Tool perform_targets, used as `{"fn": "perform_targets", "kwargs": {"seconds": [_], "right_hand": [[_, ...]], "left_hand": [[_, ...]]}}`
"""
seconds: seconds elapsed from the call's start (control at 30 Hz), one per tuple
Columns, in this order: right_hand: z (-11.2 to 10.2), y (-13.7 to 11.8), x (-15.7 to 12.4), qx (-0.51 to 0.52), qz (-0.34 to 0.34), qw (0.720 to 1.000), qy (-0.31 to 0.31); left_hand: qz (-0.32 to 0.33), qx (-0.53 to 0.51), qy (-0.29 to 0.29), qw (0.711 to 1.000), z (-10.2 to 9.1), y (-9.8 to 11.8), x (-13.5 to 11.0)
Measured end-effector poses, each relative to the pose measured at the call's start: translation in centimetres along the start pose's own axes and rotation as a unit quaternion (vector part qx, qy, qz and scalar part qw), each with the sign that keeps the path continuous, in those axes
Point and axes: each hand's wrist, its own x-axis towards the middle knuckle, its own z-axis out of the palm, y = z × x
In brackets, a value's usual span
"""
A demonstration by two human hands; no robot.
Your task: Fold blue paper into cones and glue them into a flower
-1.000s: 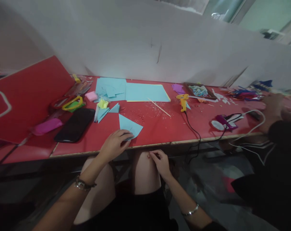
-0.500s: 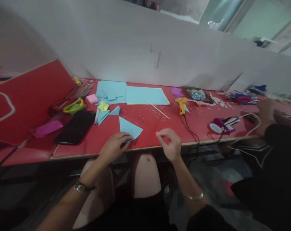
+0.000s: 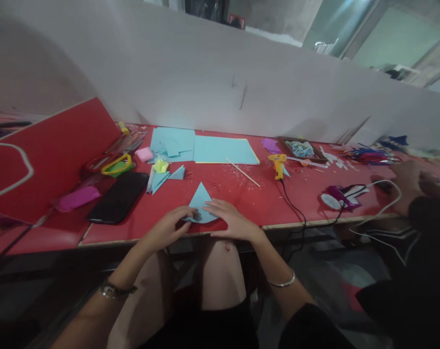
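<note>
The person's left hand [image 3: 168, 228] and right hand [image 3: 230, 222] are both resting at the near edge of the red worktop [image 3: 249, 201], meeting on a folded light-blue paper triangle [image 3: 201, 198]. The triangle is lying flat just in front of the person, its tip pointing away toward the white partition [image 3: 191, 82].

The left hand's fingers [image 3: 188, 211] are drawn close together and curled, with their tips at the paper's lower left corner. Whether they are pinching the edge or only pressing on it cannot be told. The right hand's fingers [image 3: 215, 207] are spreading out flat and pressing down on the paper's lower right part.

To the left of the triangle a black phone [image 3: 118, 197] is lying face down, and a pink wad of tissue [image 3: 78, 198] is sitting beyond it, near the leaning red board [image 3: 56, 150]. Small blue folded pieces [image 3: 164, 177] are lying behind the phone, well apart from the hands. Farther back a stack of blue sheets [image 3: 223, 150] is lying flat, with a thin wooden stick [image 3: 243, 173] slanting off its near corner.

A yellow glue gun [image 3: 278, 165] is standing to the right, its black cord [image 3: 295, 209] running over the worktop's edge. At the far right a co-worker's hand [image 3: 409, 183] is resting near a white cable [image 3: 387, 206].
</note>
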Motion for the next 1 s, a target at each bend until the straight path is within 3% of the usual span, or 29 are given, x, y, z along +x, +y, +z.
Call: {"fn": "perform_targets", "kwargs": {"seconds": [0.1,0.37,0.7,1.0], "right_hand": [[0.9,-0.1,0.1,-0.030,0.020,0.999,-0.019],[2.2,-1.1,0.0,-0.049,0.030,0.997,0.052],[2.7,-0.6,1.9,0.002,0.045,0.992,0.114],[2.4,-0.1,2.7,0.046,0.063,0.985,0.151]], "left_hand": [[0.022,0.032,-0.021,0.999,-0.6,-0.1,-0.3],[-0.023,0.123,-0.020,0.992,0.0,-0.7,-0.7],[-0.005,0.071,0.027,0.997,0.6,-2.4,-0.8],[-0.078,0.069,0.090,0.991,0.7,-2.1,-0.5]]}}
